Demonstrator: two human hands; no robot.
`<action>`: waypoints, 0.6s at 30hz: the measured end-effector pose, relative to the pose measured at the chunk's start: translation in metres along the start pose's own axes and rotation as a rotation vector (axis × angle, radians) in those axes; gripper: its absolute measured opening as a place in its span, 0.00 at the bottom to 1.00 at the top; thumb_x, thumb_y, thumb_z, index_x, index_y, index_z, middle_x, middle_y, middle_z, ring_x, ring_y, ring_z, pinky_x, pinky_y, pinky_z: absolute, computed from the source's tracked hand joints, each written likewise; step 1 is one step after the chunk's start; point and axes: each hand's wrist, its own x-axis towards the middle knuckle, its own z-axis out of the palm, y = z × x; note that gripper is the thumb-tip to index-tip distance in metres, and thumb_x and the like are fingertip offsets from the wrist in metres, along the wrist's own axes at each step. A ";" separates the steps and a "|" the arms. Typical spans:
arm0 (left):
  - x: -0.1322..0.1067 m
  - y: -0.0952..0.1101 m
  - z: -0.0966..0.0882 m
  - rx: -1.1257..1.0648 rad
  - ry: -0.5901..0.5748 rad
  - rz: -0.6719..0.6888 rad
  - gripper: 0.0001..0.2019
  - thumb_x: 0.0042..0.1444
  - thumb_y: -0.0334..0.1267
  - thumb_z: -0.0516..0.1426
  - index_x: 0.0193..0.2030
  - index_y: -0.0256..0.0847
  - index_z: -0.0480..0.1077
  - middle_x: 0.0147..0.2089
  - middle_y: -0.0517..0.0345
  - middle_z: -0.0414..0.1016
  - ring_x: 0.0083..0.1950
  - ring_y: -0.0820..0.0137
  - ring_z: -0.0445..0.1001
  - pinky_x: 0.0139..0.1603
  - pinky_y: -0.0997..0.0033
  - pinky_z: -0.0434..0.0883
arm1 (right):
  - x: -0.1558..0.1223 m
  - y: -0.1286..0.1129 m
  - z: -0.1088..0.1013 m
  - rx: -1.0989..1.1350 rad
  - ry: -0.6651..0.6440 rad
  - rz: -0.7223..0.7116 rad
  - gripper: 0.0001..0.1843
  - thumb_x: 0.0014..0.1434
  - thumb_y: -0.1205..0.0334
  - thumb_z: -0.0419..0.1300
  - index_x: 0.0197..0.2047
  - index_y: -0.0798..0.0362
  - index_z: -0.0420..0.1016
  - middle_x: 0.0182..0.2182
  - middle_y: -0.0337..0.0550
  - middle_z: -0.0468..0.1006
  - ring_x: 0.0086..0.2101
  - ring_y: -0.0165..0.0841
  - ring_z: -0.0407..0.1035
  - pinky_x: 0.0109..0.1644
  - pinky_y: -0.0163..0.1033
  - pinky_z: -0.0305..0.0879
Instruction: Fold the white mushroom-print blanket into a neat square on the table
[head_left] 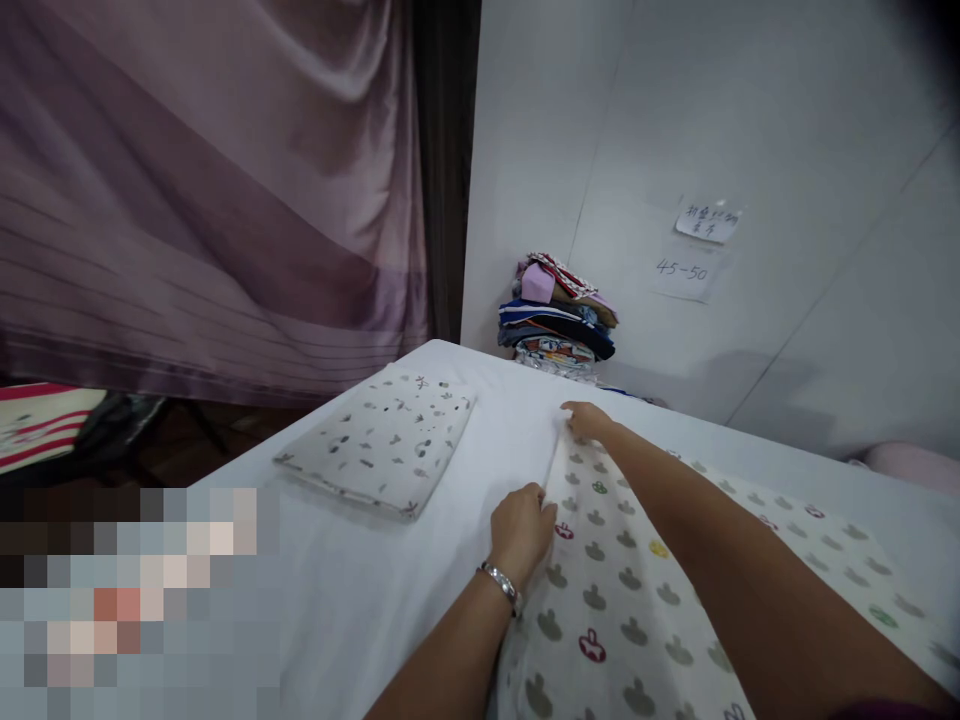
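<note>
A cream cloth (611, 575) printed with grey-green, red, green and yellow motifs lies across the white table from its near side toward the right. My right hand (589, 422) pinches the cloth's far left corner. Nearer to me, my left hand (523, 532), with a silver bracelet (501, 588) on its wrist, is closed on the left edge of the same cloth. Between the two hands that edge runs fairly straight. To the left rests a flat, neatly folded white cloth (386, 440) with small dark prints, apart from both hands. My right forearm covers part of the cream cloth.
The white-covered table (330, 580) has its far corner near the middle. Beyond it rises a stack of folded fabrics (556, 315) by the white wall (600, 120), which bears paper notes (684, 275). A mauve curtain (210, 200) hangs at left. The lower left is pixelated.
</note>
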 end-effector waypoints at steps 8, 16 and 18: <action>0.001 0.003 0.002 -0.062 -0.005 0.002 0.13 0.55 0.41 0.51 0.44 0.45 0.70 0.42 0.57 0.76 0.44 0.67 0.72 0.41 0.71 0.63 | 0.016 -0.005 0.004 0.132 -0.143 0.240 0.23 0.61 0.54 0.49 0.25 0.61 0.74 0.15 0.45 0.71 0.16 0.29 0.67 0.24 0.31 0.61; 0.000 0.003 0.002 -0.082 -0.036 -0.010 0.13 0.54 0.41 0.50 0.43 0.44 0.71 0.42 0.55 0.76 0.43 0.67 0.72 0.40 0.70 0.63 | 0.028 -0.010 0.001 0.095 -0.261 0.245 0.16 0.57 0.61 0.55 0.22 0.61 0.74 0.13 0.43 0.70 0.15 0.28 0.64 0.22 0.30 0.60; 0.000 0.003 0.002 -0.080 -0.043 0.001 0.13 0.54 0.40 0.50 0.43 0.44 0.71 0.42 0.55 0.76 0.43 0.67 0.72 0.40 0.70 0.63 | 0.028 -0.009 -0.001 0.075 -0.272 0.236 0.17 0.58 0.61 0.54 0.23 0.60 0.74 0.13 0.42 0.70 0.15 0.27 0.64 0.22 0.30 0.60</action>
